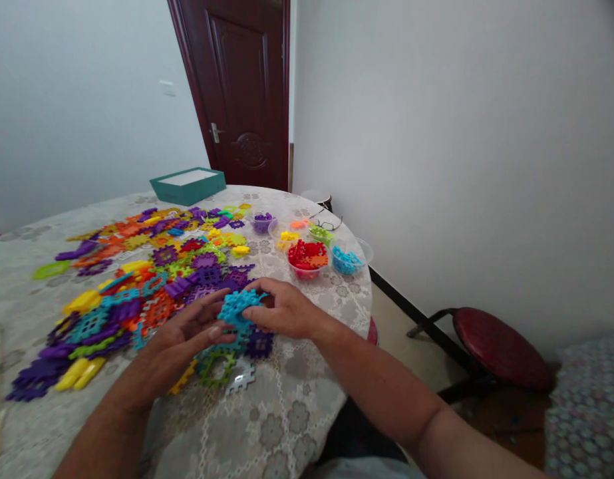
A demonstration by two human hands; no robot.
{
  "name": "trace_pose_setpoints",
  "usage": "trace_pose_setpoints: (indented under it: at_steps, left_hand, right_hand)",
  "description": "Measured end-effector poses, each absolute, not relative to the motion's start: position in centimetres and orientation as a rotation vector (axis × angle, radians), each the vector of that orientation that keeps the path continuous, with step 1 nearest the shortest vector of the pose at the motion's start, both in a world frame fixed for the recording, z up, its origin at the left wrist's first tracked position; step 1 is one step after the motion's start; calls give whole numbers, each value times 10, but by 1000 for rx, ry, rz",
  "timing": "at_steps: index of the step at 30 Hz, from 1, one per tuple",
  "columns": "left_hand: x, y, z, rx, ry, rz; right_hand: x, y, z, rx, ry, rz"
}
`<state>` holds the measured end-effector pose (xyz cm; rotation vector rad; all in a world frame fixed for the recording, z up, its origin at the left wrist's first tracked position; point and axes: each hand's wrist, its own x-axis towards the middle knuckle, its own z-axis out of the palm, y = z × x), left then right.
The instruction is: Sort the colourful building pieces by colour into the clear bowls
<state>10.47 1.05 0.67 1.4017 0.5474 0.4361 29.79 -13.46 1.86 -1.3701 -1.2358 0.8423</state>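
Observation:
In front of me, over the near part of the table, my right hand (284, 309) pinches a light-blue toothed plastic building piece (239, 305) between thumb and fingers. Whether it is one piece or several stacked together I cannot make out. My left hand (189, 329) is just left of it, fingers spread and slightly curled; whether they touch the blue piece is unclear. Below the hands lie more interlocking pieces: a dark purple one (259, 342), a green frame (217, 370) and a whitish one (241, 376). A wide heap of mixed coloured pieces (157, 309) spreads to the left.
Clear plastic bowls stand at the right: red pieces (307, 258), blue pieces (345, 259), purple pieces (262, 223), others yellow and green. Eyeglasses (327, 225) lie behind them. A teal box (187, 186) sits at the far edge. A red stool (501, 347) stands right of the table.

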Motion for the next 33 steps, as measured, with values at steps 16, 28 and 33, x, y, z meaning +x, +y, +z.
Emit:
trace_pose_setpoints:
  at_steps: [16,28,33]
  left_hand:
    - [89,48,6,1251,838,1294]
    - [90,53,-1,1237,936,1283]
    - [89,56,3,1153,935,1430]
  right_hand:
    - [532,-201,27,-2338,-1204,-461]
    - [541,-199,1,-2399,-1164,-386]
    - [529,-211,1,-2321,-1101,-517]
